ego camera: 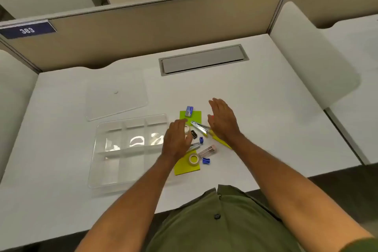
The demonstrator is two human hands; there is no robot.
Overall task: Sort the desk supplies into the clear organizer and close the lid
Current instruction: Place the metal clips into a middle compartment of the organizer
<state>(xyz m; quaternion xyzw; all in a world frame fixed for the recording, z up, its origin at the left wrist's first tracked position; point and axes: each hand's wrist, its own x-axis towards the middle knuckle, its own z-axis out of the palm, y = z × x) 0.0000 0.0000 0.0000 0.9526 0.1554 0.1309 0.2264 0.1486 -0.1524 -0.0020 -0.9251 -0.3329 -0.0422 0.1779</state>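
A clear organizer [102,149] with several empty compartments lies on the white desk, its loose clear lid [116,100] lying flat behind it. To its right is a pile of supplies: a blue staple box [189,111] on a green sticky pad [194,115], a silver stapler [201,128], a black clip [194,134], two blue sharpeners [201,139] [206,161], a tape roll [194,159] on another green pad [185,166], and a pink-capped tube [207,151]. My left hand [177,139] and my right hand [223,120] hover flat on either side of the pile, holding nothing.
A grey cable hatch [203,59] is set into the desk at the back. Beige partitions [143,32] wall the desk behind and at both sides. The desk's front edge [286,180] runs close to my body.
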